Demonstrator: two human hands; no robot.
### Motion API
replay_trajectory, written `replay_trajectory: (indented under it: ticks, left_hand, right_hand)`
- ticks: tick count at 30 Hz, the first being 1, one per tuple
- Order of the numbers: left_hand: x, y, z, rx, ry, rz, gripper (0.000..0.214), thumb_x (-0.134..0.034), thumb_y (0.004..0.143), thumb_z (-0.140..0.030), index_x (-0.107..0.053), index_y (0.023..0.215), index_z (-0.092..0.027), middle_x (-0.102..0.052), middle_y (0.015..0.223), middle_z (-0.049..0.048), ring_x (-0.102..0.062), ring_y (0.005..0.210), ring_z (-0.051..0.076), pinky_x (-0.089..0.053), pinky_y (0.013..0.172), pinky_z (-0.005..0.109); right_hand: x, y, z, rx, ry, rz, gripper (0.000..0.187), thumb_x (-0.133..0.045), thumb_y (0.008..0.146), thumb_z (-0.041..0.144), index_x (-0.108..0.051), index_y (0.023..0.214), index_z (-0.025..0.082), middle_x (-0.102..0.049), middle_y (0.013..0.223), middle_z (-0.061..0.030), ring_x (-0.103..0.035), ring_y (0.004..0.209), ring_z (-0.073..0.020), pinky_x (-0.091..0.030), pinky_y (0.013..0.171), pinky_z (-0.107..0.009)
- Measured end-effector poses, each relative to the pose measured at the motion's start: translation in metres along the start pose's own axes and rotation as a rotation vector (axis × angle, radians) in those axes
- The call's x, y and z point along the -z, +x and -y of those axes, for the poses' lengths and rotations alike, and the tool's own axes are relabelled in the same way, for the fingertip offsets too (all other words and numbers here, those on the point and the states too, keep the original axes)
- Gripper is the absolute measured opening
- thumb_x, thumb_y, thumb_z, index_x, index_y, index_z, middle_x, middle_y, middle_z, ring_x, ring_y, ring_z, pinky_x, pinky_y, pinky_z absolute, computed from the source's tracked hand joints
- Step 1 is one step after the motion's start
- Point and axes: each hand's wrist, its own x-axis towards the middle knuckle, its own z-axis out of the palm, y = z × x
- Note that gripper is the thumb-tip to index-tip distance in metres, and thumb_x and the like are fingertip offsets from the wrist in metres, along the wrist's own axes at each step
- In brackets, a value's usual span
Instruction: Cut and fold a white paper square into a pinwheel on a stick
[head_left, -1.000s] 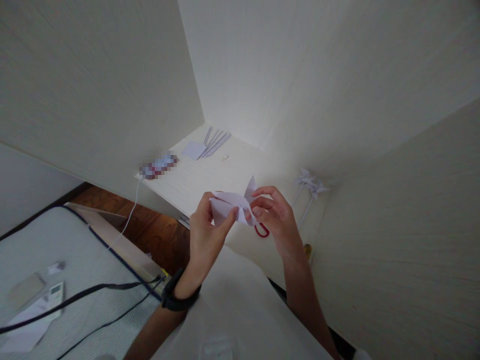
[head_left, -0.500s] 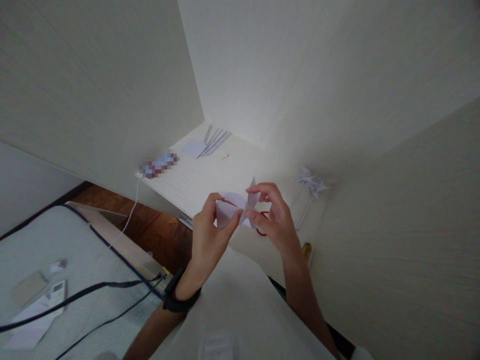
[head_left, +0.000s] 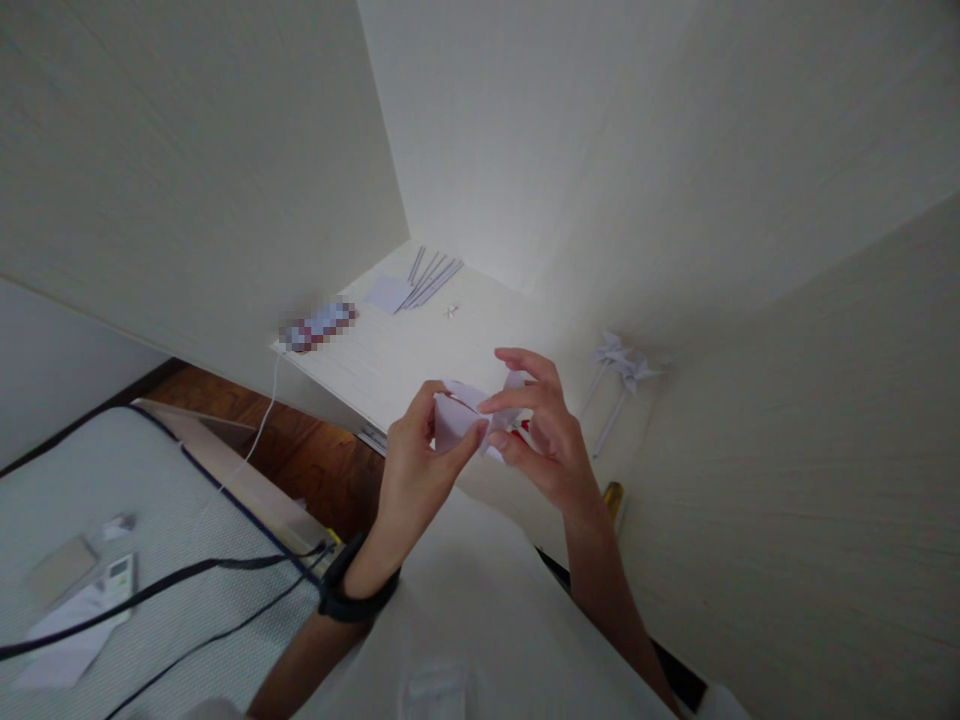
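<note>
Both my hands hold a white folded paper piece [head_left: 456, 418] above the front edge of a white desk [head_left: 390, 355]. My left hand [head_left: 416, 465] pinches its left side between thumb and forefinger; a black band sits on that wrist. My right hand [head_left: 541, 430] pinches the right flap, fingers curled over the paper. Red scissor handles [head_left: 523, 430] peek out from behind my right fingers on the desk.
Two finished white paper pinwheels [head_left: 619, 370] on sticks lie at the desk's right. Several thin sticks [head_left: 431, 278] and a paper square [head_left: 388, 293] lie at the back, a small pin [head_left: 450, 312] nearby. A mattress [head_left: 97, 520] with black cables, remotes and papers is at the left.
The paper's raised right flap has been folded down toward the middle by my right hand. Both hands shifted slightly up and stayed pinched on the paper.
</note>
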Motion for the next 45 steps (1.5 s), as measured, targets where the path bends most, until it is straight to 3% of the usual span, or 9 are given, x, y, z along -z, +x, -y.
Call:
replay_trajectory:
  ticks: [7, 13, 16, 19, 24, 30, 37, 45]
  left_hand:
    - [0.000, 0.002, -0.004, -0.037, -0.003, 0.008, 0.020, -0.070, 0.078, -0.021, -0.059, 0.095, -0.022, -0.062, 0.082, -0.0038, -0.055, 0.071, 0.014, -0.041, 0.064, 0.023]
    - [0.000, 0.002, 0.001, 0.004, -0.006, -0.002, 0.018, -0.071, 0.078, -0.025, -0.056, 0.086, -0.021, -0.054, 0.072, -0.0053, -0.050, 0.066, 0.013, -0.039, 0.061, 0.023]
    - [-0.001, 0.003, 0.004, 0.015, -0.018, -0.018, 0.019, -0.071, 0.077, -0.026, -0.055, 0.086, -0.021, -0.052, 0.072, -0.0050, -0.051, 0.068, 0.014, -0.040, 0.062, 0.023]
    - [-0.001, 0.005, 0.006, 0.017, -0.023, -0.032, 0.020, -0.072, 0.076, -0.027, -0.054, 0.083, -0.021, -0.050, 0.071, -0.0052, -0.049, 0.066, 0.014, -0.039, 0.059, 0.023]
    - [-0.001, 0.006, 0.003, 0.032, -0.053, -0.007, 0.020, -0.071, 0.075, -0.024, -0.053, 0.082, -0.021, -0.050, 0.068, -0.0060, -0.048, 0.063, 0.013, -0.038, 0.057, 0.022]
    - [-0.001, 0.004, -0.002, 0.035, -0.071, -0.005, 0.020, -0.072, 0.075, -0.023, -0.053, 0.082, -0.021, -0.052, 0.070, -0.0062, -0.048, 0.064, 0.012, -0.039, 0.057, 0.023]
    - [-0.001, 0.004, 0.002, 0.053, -0.106, -0.002, 0.019, -0.072, 0.074, -0.023, -0.056, 0.084, -0.021, -0.056, 0.073, -0.0045, -0.053, 0.068, 0.014, -0.042, 0.062, 0.024]
    - [-0.001, 0.005, -0.002, 0.092, -0.212, -0.021, 0.020, -0.073, 0.072, -0.022, -0.057, 0.083, -0.020, -0.059, 0.074, -0.0037, -0.055, 0.069, 0.014, -0.045, 0.063, 0.024]
  right_hand:
    - [0.003, 0.002, -0.009, -0.009, 0.020, -0.069, 0.005, -0.066, 0.087, 0.028, -0.070, 0.089, 0.029, -0.054, 0.134, -0.0028, -0.047, 0.129, -0.0244, -0.035, 0.108, -0.045]
    - [0.003, 0.004, -0.010, -0.014, 0.084, -0.158, 0.017, -0.056, 0.094, 0.036, -0.070, 0.098, 0.028, -0.065, 0.116, -0.0048, -0.056, 0.116, -0.0237, -0.041, 0.103, -0.042]
    - [0.001, 0.004, -0.010, -0.073, 0.112, -0.284, 0.016, -0.061, 0.090, 0.026, -0.066, 0.106, 0.028, -0.069, 0.105, -0.0035, -0.062, 0.105, -0.0221, -0.044, 0.096, -0.039]
    - [-0.002, 0.004, -0.012, -0.090, 0.170, -0.376, 0.029, -0.067, 0.084, 0.014, -0.062, 0.108, 0.029, -0.068, 0.099, -0.0015, -0.064, 0.096, -0.0189, -0.046, 0.089, -0.035]
    - [-0.007, 0.004, -0.011, -0.074, 0.143, -0.442, 0.020, -0.065, 0.083, 0.011, -0.061, 0.094, 0.027, -0.062, 0.088, -0.0001, -0.059, 0.085, -0.0167, -0.049, 0.080, -0.032]
    - [-0.007, 0.005, -0.007, 0.003, 0.181, -0.367, 0.018, -0.066, 0.081, 0.008, -0.062, 0.084, 0.026, -0.057, 0.088, -0.0007, -0.056, 0.086, -0.0170, -0.048, 0.077, -0.032]
    - [-0.005, 0.004, -0.008, 0.038, 0.077, -0.259, 0.015, -0.067, 0.083, 0.012, -0.068, 0.078, 0.027, -0.065, 0.080, -0.0002, -0.060, 0.082, -0.0193, -0.050, 0.077, -0.036]
    - [-0.004, 0.001, -0.006, 0.031, -0.055, -0.102, 0.011, -0.068, 0.087, 0.017, -0.068, 0.090, 0.028, -0.073, 0.089, -0.0001, -0.064, 0.087, -0.0203, -0.049, 0.085, -0.040]
